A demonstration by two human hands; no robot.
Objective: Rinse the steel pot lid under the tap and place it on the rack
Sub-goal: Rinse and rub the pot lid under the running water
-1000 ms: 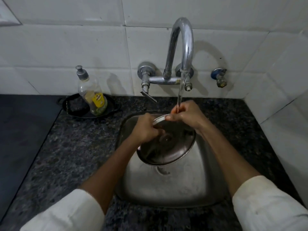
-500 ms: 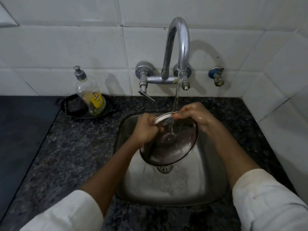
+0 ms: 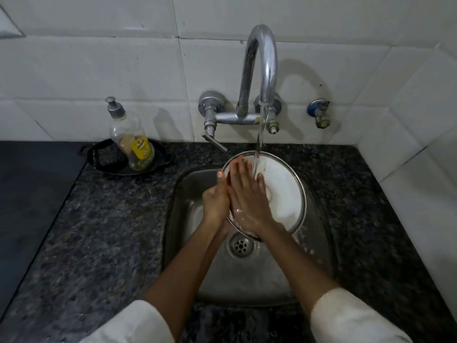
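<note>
1. The lid (image 3: 282, 194) is being held tilted over the sink (image 3: 272, 280), its pale inner face turned toward the person and its rim just under the tap (image 3: 262, 70).
2. The left hand (image 3: 216, 201) is gripping the lid's left edge, fingers curled behind the rim and the thumb pointing up along it, so this hand is clamped on the lid.
3. The right hand (image 3: 247, 196) is lying flat on the lid's face, fingers spread apart and pointing up toward the tap; it is pressing on the lid, not closing around it.
4. A thin stream of water (image 3: 259, 142) is falling from the spout and landing on the lid just beside the right hand's fingertips (image 3: 241, 162); the back of that hand is glistening wet.
5. The drain (image 3: 241, 245) is showing directly below the two wrists.
6. Well to the left of the left hand, a soap bottle (image 3: 131, 142) is standing upright in a black dish (image 3: 103, 157) on the dark speckled tabletop (image 3: 99, 231).
7. White sleeves (image 3: 356, 318) are covering both forearms nearest the camera.
</note>
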